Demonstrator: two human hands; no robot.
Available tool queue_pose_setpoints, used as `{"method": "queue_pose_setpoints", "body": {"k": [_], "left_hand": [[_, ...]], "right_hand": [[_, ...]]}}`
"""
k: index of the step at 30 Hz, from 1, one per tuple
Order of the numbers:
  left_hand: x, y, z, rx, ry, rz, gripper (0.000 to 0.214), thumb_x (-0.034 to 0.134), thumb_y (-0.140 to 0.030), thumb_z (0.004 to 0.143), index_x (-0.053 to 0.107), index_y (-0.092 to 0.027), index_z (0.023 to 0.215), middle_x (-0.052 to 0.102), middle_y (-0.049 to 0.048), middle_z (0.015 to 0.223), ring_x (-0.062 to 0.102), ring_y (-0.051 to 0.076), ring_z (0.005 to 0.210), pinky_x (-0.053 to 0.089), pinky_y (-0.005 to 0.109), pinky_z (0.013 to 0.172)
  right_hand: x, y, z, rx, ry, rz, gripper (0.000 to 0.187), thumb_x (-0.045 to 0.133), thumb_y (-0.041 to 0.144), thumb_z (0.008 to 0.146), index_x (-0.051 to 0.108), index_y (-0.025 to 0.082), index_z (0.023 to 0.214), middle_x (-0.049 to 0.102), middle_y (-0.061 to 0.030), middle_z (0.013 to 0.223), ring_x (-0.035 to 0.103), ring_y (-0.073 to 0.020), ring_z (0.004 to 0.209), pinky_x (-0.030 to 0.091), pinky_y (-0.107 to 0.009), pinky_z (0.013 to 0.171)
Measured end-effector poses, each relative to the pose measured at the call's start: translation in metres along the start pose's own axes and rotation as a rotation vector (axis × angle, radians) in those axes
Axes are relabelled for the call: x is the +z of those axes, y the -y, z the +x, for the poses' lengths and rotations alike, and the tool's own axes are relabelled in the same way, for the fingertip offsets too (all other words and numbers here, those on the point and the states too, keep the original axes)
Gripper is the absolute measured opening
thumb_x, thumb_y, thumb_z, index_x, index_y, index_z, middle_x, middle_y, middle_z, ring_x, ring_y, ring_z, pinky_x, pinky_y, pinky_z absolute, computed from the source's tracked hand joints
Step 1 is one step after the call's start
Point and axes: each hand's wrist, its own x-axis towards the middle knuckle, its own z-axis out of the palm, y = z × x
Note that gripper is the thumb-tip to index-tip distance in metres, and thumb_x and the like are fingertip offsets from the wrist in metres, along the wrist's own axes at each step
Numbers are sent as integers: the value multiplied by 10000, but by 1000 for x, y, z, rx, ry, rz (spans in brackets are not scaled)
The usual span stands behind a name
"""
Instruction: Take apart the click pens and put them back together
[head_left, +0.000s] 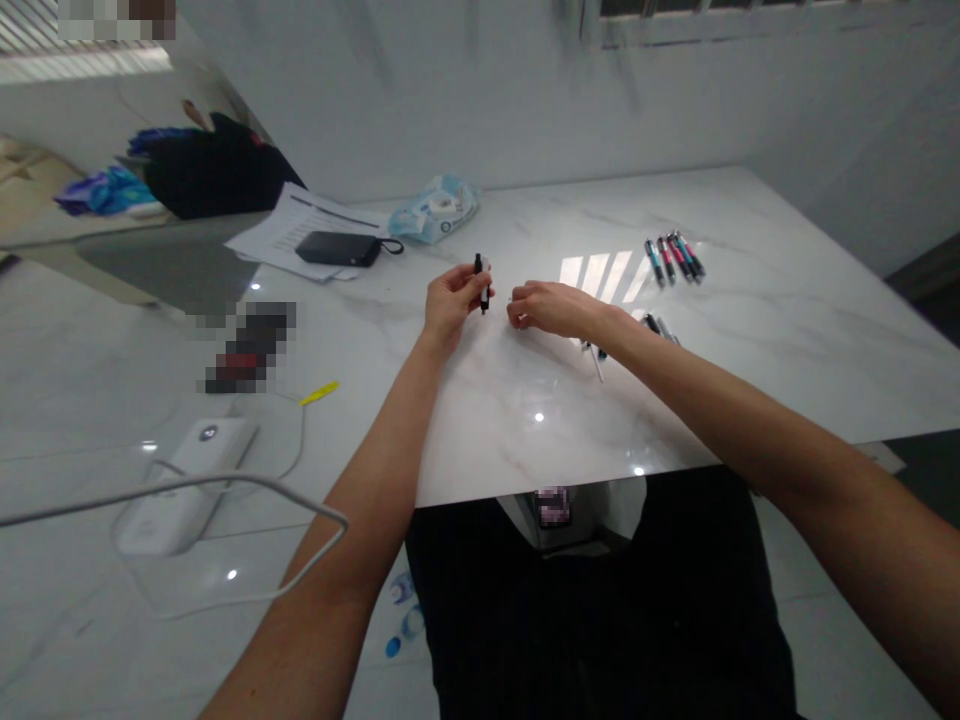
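In the head view, my left hand (448, 308) pinches a black and whitish pen (478, 264), held nearly upright above the marbled white table (480, 420). Just right of it, apart from the pen, is my right hand (551, 308). Its fingers are curled together; a tiny pale bit shows at the fingertips, too small to name. Partly hidden by my right forearm lie some dark and silvery pen-like pieces (651, 324) and a thin white stick (597, 364). Several pens with teal, red and pink parts (675, 258) lie side by side farther back on the right.
Printed papers (277, 235) lie at the back left with a black power bank (337, 248) on them. Beside these rests a blue-white plastic packet (435, 210). On the left are a white device (184, 490), a looping grey cable (247, 480) and a yellow tag (320, 392).
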Motion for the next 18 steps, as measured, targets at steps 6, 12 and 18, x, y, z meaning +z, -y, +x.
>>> {"method": "queue_pose_setpoints", "body": {"k": [6, 12, 18], "left_hand": [[1, 0, 0, 34, -20, 43, 428, 984, -466, 711, 785, -206, 987, 775, 23, 903, 739, 126, 773, 631, 249, 788], [8, -2, -6, 38, 16, 112, 512, 951, -514, 752, 791, -191, 1116, 818, 72, 993, 787, 174, 833, 658, 302, 805], [12, -6, -12, 55, 63, 157, 660, 949, -559, 779, 749, -244, 1323, 832, 68, 1010, 790, 181, 807, 656, 295, 779]], "right_hand": [[-19, -1, -13, 185, -470, 243, 234, 554, 199, 1087, 776, 218, 1155, 769, -70, 1055, 662, -212, 973, 506, -362, 893], [-19, -13, 6, 429, -888, 787, 328, 627, 478, 1065, 780, 260, 1257, 788, -46, 1019, 709, -193, 972, 595, -345, 856], [16, -19, 5, 477, -864, 983, 502, 786, 666, 906, 803, 236, 1163, 782, -55, 979, 727, -181, 919, 613, -330, 810]]}}
